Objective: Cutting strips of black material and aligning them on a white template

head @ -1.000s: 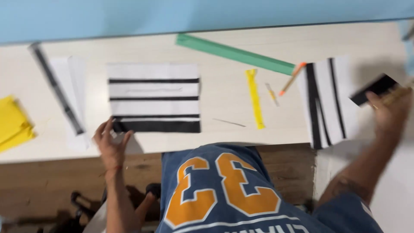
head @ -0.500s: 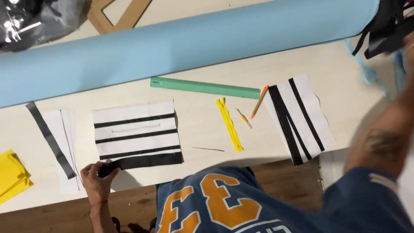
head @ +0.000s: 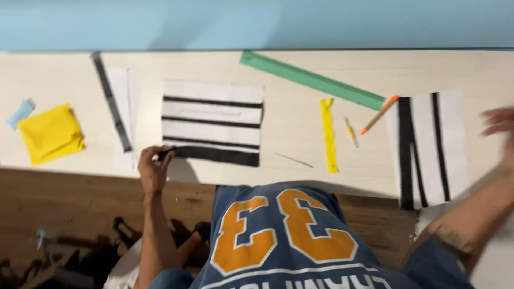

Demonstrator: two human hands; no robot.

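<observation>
My left hand [head: 152, 168] rests at the near edge of the pale table [head: 300, 128], its fingers pinching the lower left corner of a white fabric piece with black stripes [head: 212, 122]. My right hand [head: 498, 126] is blurred at the far right edge, fingers spread, just right of a second striped fabric piece [head: 428, 147] that hangs over the table's front edge. Whether it holds anything is unclear. A yellow zipper [head: 328, 134] lies between the two fabric pieces.
A green ruler [head: 310, 79] lies diagonally at the back, an orange pencil [head: 379, 114] at its end. A black strip on white fabric [head: 113, 104] and folded yellow cloth [head: 51, 132] lie left. A blue roll [head: 257, 24] spans the far side.
The view has swung and tilted. My right hand held a dark object a second ago; now it is blurred at the right edge. My left hand stays at the striped fabric's corner.
</observation>
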